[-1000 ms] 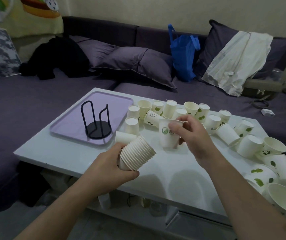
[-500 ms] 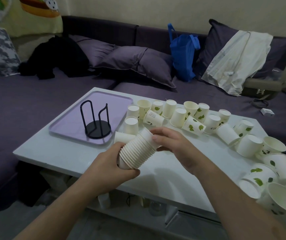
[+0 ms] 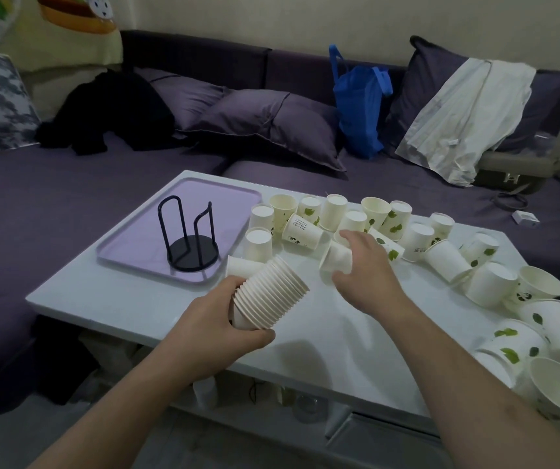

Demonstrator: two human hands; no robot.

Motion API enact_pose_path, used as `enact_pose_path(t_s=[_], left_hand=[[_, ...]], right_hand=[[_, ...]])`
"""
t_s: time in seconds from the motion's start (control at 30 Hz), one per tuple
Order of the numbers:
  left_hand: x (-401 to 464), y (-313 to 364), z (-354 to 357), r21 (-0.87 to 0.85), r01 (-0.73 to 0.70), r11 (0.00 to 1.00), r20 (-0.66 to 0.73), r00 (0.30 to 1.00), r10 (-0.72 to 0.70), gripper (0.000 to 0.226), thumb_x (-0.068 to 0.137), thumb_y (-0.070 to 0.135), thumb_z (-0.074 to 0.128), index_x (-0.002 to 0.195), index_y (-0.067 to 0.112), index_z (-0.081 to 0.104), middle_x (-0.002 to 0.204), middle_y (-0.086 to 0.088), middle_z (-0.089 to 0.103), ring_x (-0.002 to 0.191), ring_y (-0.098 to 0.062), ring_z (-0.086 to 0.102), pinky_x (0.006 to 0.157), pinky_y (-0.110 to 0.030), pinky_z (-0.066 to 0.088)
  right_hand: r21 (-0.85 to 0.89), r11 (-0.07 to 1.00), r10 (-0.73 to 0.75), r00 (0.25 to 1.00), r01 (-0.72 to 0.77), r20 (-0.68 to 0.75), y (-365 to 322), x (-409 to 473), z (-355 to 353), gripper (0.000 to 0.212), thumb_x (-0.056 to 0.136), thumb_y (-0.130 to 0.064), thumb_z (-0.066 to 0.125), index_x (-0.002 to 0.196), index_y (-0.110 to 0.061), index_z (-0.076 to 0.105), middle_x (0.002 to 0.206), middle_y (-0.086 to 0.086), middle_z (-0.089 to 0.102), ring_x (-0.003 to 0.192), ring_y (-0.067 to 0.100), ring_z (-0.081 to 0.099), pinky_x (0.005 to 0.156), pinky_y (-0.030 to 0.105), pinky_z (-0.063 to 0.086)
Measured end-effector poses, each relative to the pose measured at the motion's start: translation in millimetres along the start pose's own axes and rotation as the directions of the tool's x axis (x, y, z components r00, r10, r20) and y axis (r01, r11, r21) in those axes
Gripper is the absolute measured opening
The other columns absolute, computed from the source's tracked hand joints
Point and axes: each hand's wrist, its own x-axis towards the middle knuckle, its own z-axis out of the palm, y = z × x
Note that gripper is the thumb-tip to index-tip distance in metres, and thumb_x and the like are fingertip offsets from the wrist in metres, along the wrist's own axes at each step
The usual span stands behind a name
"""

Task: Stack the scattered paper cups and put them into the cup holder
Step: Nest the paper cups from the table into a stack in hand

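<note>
Paper cup stack (image 3: 268, 294) gripped in left hand (image 3: 219, 328); right hand (image 3: 361, 269) clasps single cup (image 3: 334, 260); table (image 3: 322, 336)

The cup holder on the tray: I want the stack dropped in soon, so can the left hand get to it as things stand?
Probably yes. The cup holder stands empty on the purple tray, just beyond the left hand holding the stack of cups, and nothing lies between them.

Over the white table (image 3: 305, 360), the left hand (image 3: 217, 330) grips a tilted stack of nested cups (image 3: 268, 296) while the right hand (image 3: 366, 272) closes around a single paper cup (image 3: 334, 260), with the black cup holder (image 3: 190, 238) standing on the purple tray (image 3: 136, 238).
</note>
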Motion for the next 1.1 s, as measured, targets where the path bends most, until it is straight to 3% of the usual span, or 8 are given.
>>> enact_pose_path(t_s=[0.1,0.2,0.47,0.53,0.63,0.8,0.97,1.1], left_hand=[[0,-1,0,0.003,0.003,1.000,0.002,1.000,-0.003,0.061,0.069,0.052,0.088,0.120,0.049,0.053,0.103,0.020,0.069,0.090,0.002,0.069,0.078,-0.032,0.064],[2,-1,0,-0.002,0.009,1.000,-0.001,1.000,-0.009,0.060,0.070,0.051,0.088,0.119,0.050,0.053,0.102,0.021,0.069,0.088,0.003,0.068,0.078,-0.032,0.064],[7,-3,2,-0.004,0.011,1.000,0.010,1.000,-0.011,0.061,0.070,0.052,0.088,0.120,0.049,0.054,0.103,0.020,0.069,0.089,0.001,0.069,0.078,-0.034,0.065],[7,-4,2,-0.002,0.007,1.000,0.017,1.000,-0.007,0.062,0.069,0.053,0.087,0.121,0.048,0.053,0.104,0.020,0.069,0.090,0.000,0.069,0.077,-0.034,0.065],[7,-5,2,-0.002,0.013,1.000,0.015,1.000,-0.013,0.062,0.070,0.051,0.088,0.122,0.047,0.053,0.104,0.019,0.069,0.090,0.000,0.069,0.077,-0.034,0.065],[6,-3,3,0.011,0.009,1.000,0.013,1.000,-0.009,0.061,0.072,0.048,0.088,0.121,0.047,0.053,0.104,0.016,0.069,0.090,-0.003,0.069,0.075,-0.034,0.066],[5,2,5,0.008,0.011,1.000,0.008,1.000,-0.011,0.062,0.071,0.047,0.088,0.122,0.046,0.052,0.105,0.018,0.067,0.092,-0.003,0.068,0.076,-0.031,0.065],[4,7,8,0.007,-0.006,1.000,0.008,1.000,0.006,0.069,0.074,0.047,0.089,0.130,0.042,0.050,0.110,0.021,0.064,0.097,-0.003,0.066,0.074,-0.020,0.058]], right_hand=[[-0.179,0.984,0.029,0.990,-0.004,0.136,10,8,10,0.090,0.088,-0.020,0.066,0.167,-0.025,0.023,0.167,-0.001,0.031,0.153,0.031,0.026,0.125,0.042,0.025],[-0.240,0.970,0.061,0.991,-0.031,0.119,9,10,17,0.095,0.088,-0.033,0.069,0.166,-0.035,0.016,0.154,0.004,0.032,0.144,0.032,0.028,0.123,0.044,0.025],[-0.220,0.975,0.037,0.981,0.006,0.189,-2,6,22,0.080,0.087,-0.036,0.074,0.158,-0.034,0.035,0.148,0.003,0.052,0.136,0.029,0.047,0.111,0.044,0.046],[-0.138,0.989,0.065,0.987,-0.045,0.145,-5,4,18,0.073,0.087,-0.031,0.074,0.153,-0.031,0.041,0.142,0.001,0.057,0.128,0.026,0.055,0.101,0.041,0.052],[0.211,0.971,0.110,0.993,-0.116,0.040,-9,2,7,0.066,0.085,-0.023,0.075,0.144,-0.028,0.047,0.125,-0.001,0.061,0.107,0.019,0.059,0.077,0.031,0.049],[0.766,0.631,0.128,0.990,-0.122,0.052,-17,-5,-15,0.068,0.078,-0.026,0.084,0.141,-0.022,0.059,0.122,-0.001,0.065,0.104,0.016,0.064,0.080,0.029,0.052],[0.879,0.463,0.001,0.992,-0.115,0.129,-19,-17,-20,0.056,0.078,-0.025,0.077,0.133,-0.014,0.069,0.127,0.013,0.073,0.111,0.027,0.071,0.088,0.037,0.059],[0.814,0.571,-0.051,0.985,-0.108,0.167,-28,-29,-10,0.052,0.079,-0.036,0.079,0.129,-0.028,0.069,0.131,0.001,0.071,0.124,0.025,0.065,0.105,0.042,0.053]])
